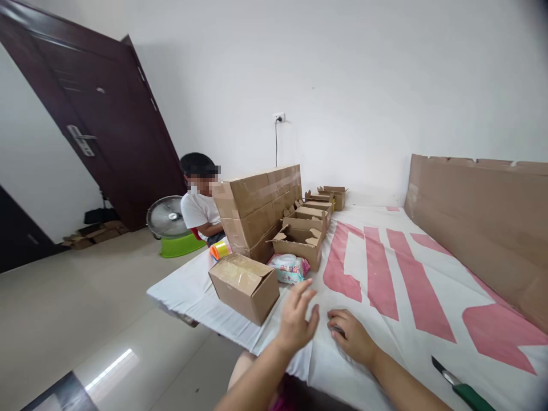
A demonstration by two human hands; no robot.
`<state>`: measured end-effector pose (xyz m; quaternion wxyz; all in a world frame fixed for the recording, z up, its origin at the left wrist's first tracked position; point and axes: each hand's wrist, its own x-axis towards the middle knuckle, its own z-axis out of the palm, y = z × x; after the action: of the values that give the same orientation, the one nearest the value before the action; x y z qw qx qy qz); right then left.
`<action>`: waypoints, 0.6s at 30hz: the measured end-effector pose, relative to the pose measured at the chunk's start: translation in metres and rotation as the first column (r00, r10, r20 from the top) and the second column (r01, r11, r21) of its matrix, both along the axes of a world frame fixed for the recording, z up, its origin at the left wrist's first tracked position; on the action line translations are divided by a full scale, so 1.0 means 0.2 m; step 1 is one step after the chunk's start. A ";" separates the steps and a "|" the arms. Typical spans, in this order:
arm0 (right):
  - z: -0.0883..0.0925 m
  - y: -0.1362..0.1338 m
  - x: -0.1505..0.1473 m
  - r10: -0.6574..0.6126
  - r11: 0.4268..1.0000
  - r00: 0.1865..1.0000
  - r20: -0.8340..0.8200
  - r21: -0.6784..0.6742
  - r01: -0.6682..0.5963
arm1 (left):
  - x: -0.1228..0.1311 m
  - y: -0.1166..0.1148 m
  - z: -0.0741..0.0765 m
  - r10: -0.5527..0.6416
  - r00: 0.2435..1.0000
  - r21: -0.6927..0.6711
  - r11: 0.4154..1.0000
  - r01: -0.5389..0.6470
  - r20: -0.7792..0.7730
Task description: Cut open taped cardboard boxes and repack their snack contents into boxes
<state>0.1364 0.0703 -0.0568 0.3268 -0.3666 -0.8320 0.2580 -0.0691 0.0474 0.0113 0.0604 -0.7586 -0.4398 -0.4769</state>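
Observation:
My left hand (pixel 298 321) is raised over the table edge, fingers spread and holding nothing. To its left stands a taped cardboard box (pixel 244 279), and just beyond the fingertips lies a pack of wet wipes (pixel 290 268). My right hand (pixel 351 337) rests on the cloth-covered table (pixel 342 371) with its fingers curled. Something small and dark shows beneath those fingers, too hidden to name. A utility knife with a green handle (pixel 471 394) lies near the right forearm, its dark blade exposed.
Behind the wipes runs a row of open cardboard boxes (pixel 297 251), beside a stack of taped cartons (pixel 257 211). A large cardboard sheet (pixel 479 222) stands at right. A roll of tape (pixel 220 250) sits near the left edge. Another person (pixel 199 208) sits beyond, near a fan (pixel 166 217).

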 end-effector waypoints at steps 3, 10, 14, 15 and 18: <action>0.00 0.00 0.00 -0.005 1.000 1.000 -0.008 -0.013 0.004 | -0.37 0.01 0.21 0.228 0.882 -0.021 0.970 -0.242 0.413; -0.02 0.00 -0.02 -0.028 0.998 0.997 -0.077 -0.057 0.024 | -1.10 0.17 0.34 0.557 0.497 -0.398 0.828 -0.396 0.665; -0.03 0.03 -0.01 -0.065 0.992 0.988 -0.139 -0.118 0.049 | -1.07 0.12 0.21 0.576 0.465 -0.540 0.811 -0.224 0.672; -0.03 0.03 0.00 -0.083 0.988 0.984 -0.156 -0.141 0.061 | -1.03 0.10 0.18 0.565 0.473 -0.550 0.814 -0.187 0.676; -0.02 -0.03 0.01 -0.128 0.974 0.970 -0.205 -0.208 0.084 | -0.83 0.04 0.13 0.488 0.545 -0.552 0.832 -0.055 0.682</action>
<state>0.1376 0.0640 -0.0599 0.3909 -0.4110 -0.7407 0.3600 -0.2349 0.0559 0.0366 -0.2527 -0.3713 -0.6355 -0.6280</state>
